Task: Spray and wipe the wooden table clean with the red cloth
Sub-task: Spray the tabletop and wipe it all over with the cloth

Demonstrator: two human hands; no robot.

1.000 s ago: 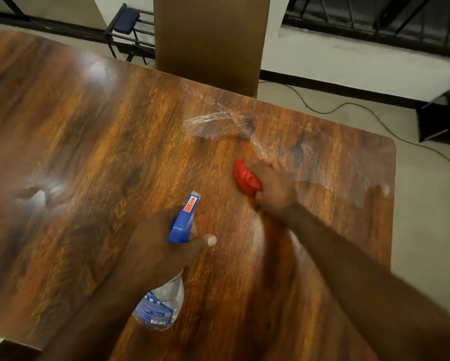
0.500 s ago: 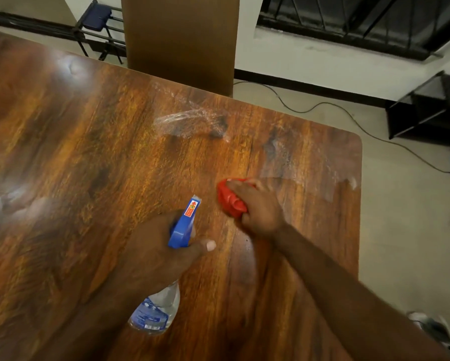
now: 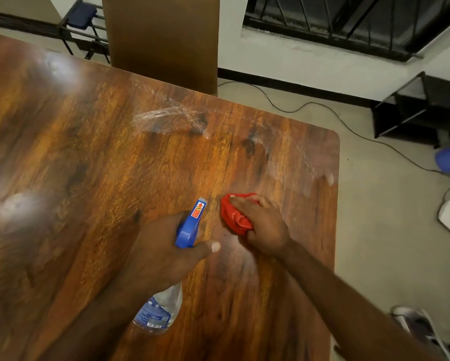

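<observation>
**Now the Cloth Comes Back Toward the Bottle**

Over the last second the right hand has drawn the red cloth toward the person, away from the glistening streak of spray that lies farther up the wooden table. A second ago the cloth sat not far below that streak; it now sits well apart from it and just beside the blue head of the spray bottle. The fingers are curled over the bunched cloth and press it flat against the wood.

The left hand has hardly shifted. It grips the bottle by the neck, thumb stretched out to the right, with the nozzle pointing away from the person and the clear body tilted back beneath the wrist. I cannot tell whether a finger is on the trigger.

For the task, this reads as one wiping stroke pulled back through a sprayed patch. A dull, misted area shows on the wood just nearer the person than the cloth, so that part looks wet rather than dry. The far streak and a pale film near the table's right edge are not yet wiped, so I judge the job to be mid-way, with further strokes needed outward and to the right before any more spraying.
</observation>
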